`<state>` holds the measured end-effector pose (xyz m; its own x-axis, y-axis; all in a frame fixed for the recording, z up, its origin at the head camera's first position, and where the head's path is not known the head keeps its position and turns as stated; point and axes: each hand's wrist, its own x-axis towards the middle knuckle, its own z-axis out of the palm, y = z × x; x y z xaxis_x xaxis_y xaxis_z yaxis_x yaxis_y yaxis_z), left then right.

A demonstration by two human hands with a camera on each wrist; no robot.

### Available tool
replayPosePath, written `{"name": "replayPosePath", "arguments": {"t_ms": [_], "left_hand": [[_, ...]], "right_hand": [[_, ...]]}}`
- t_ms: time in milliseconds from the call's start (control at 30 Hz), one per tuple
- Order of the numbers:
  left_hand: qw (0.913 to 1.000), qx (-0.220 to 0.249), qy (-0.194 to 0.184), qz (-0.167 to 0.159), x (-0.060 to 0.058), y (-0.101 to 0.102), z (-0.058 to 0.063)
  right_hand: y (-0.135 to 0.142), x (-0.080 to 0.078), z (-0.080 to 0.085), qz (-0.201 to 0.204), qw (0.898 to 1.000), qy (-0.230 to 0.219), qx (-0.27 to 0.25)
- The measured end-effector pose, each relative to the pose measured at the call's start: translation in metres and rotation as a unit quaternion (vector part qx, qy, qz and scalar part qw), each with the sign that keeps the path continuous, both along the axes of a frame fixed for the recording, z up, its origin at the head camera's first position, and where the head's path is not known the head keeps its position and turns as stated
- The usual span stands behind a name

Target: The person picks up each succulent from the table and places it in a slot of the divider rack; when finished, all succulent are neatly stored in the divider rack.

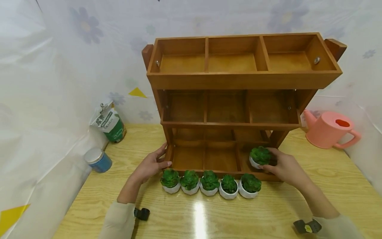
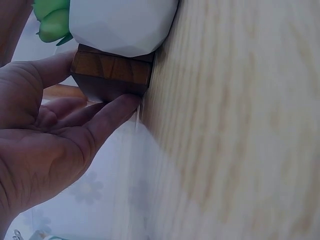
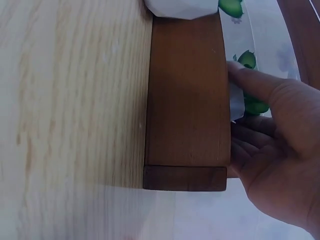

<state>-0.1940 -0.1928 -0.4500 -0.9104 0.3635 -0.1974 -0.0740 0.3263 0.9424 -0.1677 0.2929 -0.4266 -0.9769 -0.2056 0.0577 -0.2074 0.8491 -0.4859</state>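
A wooden three-tier shelf with divided compartments stands on the table. In its bottom right compartment, my right hand holds a potted succulent with green leaves and a white faceted pot, thumb at the near side. The right wrist view shows that hand behind the tray's front board, which partly hides the pot. My left hand grips the bottom tray's left end, thumb over the upper edge and fingers outside, as the left wrist view shows at the board's end. Several more potted succulents stand in a row before the shelf.
To the right of the shelf stands a pink watering can. A green and white bag with a clip on top and a blue jar with a pale lid are at the left. A flower-patterned sheet hangs behind.
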Motion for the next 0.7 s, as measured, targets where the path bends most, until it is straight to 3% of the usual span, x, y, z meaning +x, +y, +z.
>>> {"name": "replayPosePath", "arguments": {"t_ms": [700], "left_hand": [[0.9999,-0.01,0.0,0.005,-0.0011,-0.0006,-0.0011]], "right_hand": [[-0.0108,-0.0057,-0.0054,0.022,0.999,0.005,0.027]]}}
